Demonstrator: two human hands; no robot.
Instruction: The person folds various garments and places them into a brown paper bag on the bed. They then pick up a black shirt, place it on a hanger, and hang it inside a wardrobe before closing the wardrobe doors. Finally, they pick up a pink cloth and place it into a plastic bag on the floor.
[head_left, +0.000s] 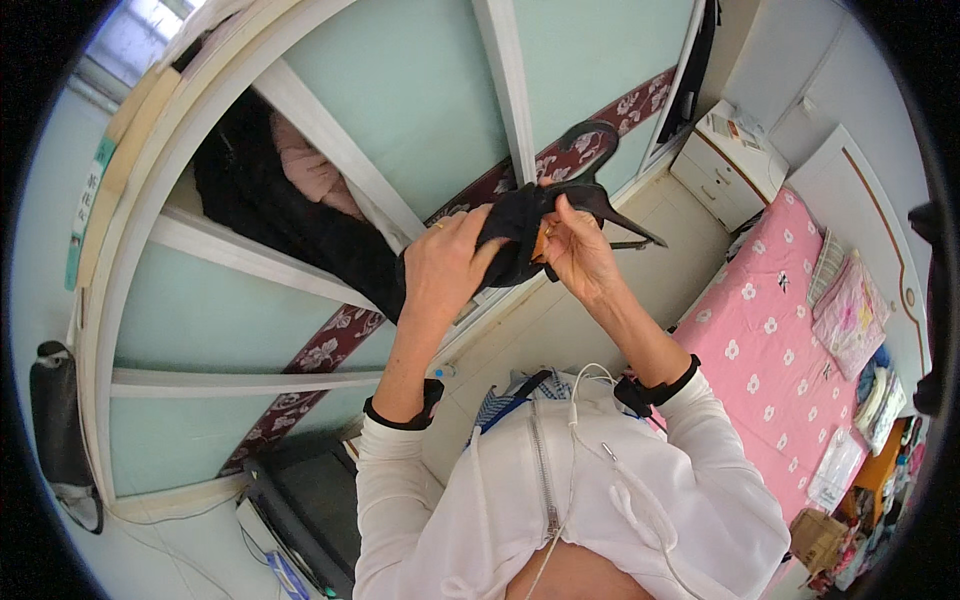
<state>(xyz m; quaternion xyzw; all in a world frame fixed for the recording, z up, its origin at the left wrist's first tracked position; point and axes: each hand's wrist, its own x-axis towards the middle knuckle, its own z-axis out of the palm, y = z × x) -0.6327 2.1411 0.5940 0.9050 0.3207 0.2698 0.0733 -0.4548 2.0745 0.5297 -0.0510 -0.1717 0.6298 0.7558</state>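
My left hand (442, 259) grips a bunched piece of black cloth (506, 225) in front of the wardrobe, and a ring shows on one finger. To its right, my right hand (581, 247) is closed on the edge of the same black bundle, thumb uppermost. A small orange patch (539, 244) shows between the hands. Just beyond my right hand juts a black object (592, 187) with a looped end and thin arms; its exact kind is unclear. Behind my left hand, long dark fabric (300, 217) runs down from the wardrobe's opening.
The sliding-door wardrobe (397, 90) has pale green panels; a pink cloth (311, 165) lies inside. At right stand a bed with a pink flowered sheet (750, 352) and a white bedside cabinet (720, 180). A black padded item (315, 495) is at lower left. A white cable (574, 450) hangs over my chest.
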